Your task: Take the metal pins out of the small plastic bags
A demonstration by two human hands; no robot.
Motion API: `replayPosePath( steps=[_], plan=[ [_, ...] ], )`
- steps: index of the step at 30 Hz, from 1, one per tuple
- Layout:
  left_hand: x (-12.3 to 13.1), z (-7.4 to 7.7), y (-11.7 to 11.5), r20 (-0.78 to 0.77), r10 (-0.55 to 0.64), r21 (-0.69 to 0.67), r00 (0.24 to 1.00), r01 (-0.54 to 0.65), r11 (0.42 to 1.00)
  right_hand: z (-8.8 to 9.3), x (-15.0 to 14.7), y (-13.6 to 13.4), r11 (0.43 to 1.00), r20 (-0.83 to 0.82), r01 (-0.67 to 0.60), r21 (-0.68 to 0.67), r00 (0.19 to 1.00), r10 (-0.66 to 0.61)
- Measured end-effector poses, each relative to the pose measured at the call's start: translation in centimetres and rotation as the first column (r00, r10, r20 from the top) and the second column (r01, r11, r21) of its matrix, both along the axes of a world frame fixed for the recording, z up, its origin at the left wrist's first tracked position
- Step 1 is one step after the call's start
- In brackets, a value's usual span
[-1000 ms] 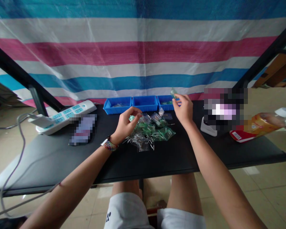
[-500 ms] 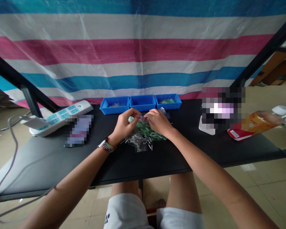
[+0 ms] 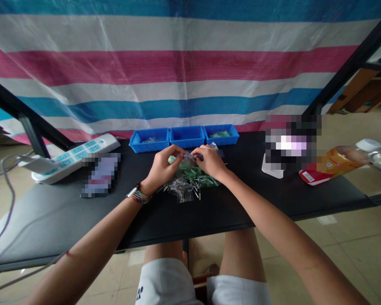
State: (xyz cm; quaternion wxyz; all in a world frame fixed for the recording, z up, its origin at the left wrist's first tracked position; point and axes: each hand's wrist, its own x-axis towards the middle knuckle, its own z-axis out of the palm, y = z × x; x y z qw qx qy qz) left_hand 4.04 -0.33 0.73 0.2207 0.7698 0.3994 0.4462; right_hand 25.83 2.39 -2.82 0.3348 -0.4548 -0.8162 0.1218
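A heap of small green pieces (image 3: 190, 173) and thin silvery metal pins (image 3: 197, 188) lies on the black table, with a clear plastic bag of metal pieces (image 3: 182, 190) at its near side. Over the heap's left part is my left hand (image 3: 167, 163), thumb and fingers closed in a pinch. My right hand (image 3: 210, 162) pinches from the opposite side, its fingertips close to the left ones. Between them a small clear plastic bag (image 3: 188, 156) glints, partly covered by the fingers. Its contents are too small to make out.
Behind the heap stand three joined blue trays (image 3: 187, 142); clear bags lie in the left one, green pieces in the right. A power strip (image 3: 79, 154) and a blurred-out flat object (image 3: 101, 176) are at left. At right, a drink bottle (image 3: 336, 163) lies tilted.
The whole view has shifted slightly. My right fingers have curled closer together at the small plastic bag, while the left hand keeps nearly the same pinch.
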Motion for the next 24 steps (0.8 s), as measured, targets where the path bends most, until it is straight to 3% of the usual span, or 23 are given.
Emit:
replayPosePath(
  steps=[9,16,24],
  plan=[
    [0.0,0.0,0.0,-0.003,-0.017,-0.003,1.000,0.017,1.000,0.9,0.4,0.1,0.998,-0.196,0.055,-0.027,0.979,-0.059],
    [-0.1,-0.1,0.1,-0.028,-0.026,0.017,0.999,0.026,1.000,1.3,0.3,-0.3,0.994,-0.347,0.002,-0.106,0.937,-0.039],
    [-0.1,-0.4,0.2,-0.040,-0.054,0.060,0.998,0.056,0.997,1.2,-0.6,-0.9,0.910,-0.715,-0.268,-0.318,0.698,-0.044]
  ],
)
